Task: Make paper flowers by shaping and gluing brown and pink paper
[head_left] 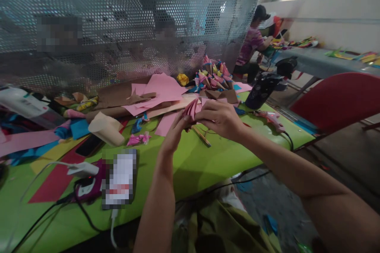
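Note:
A folded piece of pink paper (pixel 191 109), pleated in several layers, is held up over the green table. My left hand (pixel 175 129) grips its lower left side, with the thumb against the folds. On the right edge, the bent fingers of my right hand (pixel 220 120) pinch the same paper. Part of its lower end is hidden by the fingers. Just below the hands a pencil (pixel 202 136) lies on the table. Behind them is a stack of pink paper sheets (pixel 162 91), and a bunch of pink, blue and yellow folded paper pieces (pixel 212 77) stands at the back.
A glue gun (pixel 274 121) with a black cord lies to the right, near a dark tumbler (pixel 261 90). On the left are a phone (pixel 120 178), a purple power strip (pixel 92 185) with cables, and a paper roll (pixel 106 128). A person (pixel 252 43) sits beyond, near a red chair (pixel 341 99).

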The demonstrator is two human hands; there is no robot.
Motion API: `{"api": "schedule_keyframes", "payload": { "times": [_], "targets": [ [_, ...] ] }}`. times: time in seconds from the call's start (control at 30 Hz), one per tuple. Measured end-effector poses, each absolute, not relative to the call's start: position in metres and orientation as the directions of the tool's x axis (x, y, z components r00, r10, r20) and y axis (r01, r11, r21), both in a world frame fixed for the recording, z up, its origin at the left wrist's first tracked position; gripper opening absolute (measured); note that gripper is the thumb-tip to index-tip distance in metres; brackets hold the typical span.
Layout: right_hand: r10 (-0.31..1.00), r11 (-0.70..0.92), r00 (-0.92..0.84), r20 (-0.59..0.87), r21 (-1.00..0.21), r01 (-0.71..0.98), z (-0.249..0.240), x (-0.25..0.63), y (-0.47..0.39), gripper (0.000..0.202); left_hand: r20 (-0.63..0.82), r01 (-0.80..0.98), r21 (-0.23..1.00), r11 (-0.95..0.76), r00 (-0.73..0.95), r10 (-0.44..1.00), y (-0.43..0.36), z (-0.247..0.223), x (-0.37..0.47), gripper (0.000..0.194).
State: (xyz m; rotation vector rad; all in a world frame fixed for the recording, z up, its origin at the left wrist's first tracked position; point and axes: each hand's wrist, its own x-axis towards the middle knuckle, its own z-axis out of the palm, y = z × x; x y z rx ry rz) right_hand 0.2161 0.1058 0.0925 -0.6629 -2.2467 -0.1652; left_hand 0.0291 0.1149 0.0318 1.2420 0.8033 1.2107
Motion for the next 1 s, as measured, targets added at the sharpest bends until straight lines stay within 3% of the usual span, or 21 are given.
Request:
{"api": "schedule_keyframes", "payload": {
  "times": [0.53,0.73,0.9,1.0],
  "targets": [
    [0.383,0.852,-0.704,0.599,0.064,0.519,0.104,0.225,0.105,0.024,0.155,-0.285,0.955,-0.077,0.264,0.952,0.114,0.036,0.032,0.059],
    [0.398,0.864,-0.683,0.612,-0.001,0.503,0.1,0.225,0.106,0.022,0.137,-0.299,0.953,-0.049,0.283,0.949,0.113,0.037,0.032,0.057],
    [0.492,0.855,-0.576,0.653,-0.237,0.461,0.097,0.223,0.103,0.011,0.165,-0.296,0.951,-0.087,0.252,0.953,0.113,0.035,0.03,0.053],
    [0.531,0.834,-0.51,0.676,-0.312,0.455,0.097,0.224,0.102,0.007,0.168,-0.274,0.957,-0.095,0.256,0.952,0.113,0.034,0.029,0.053]
  ]
}}
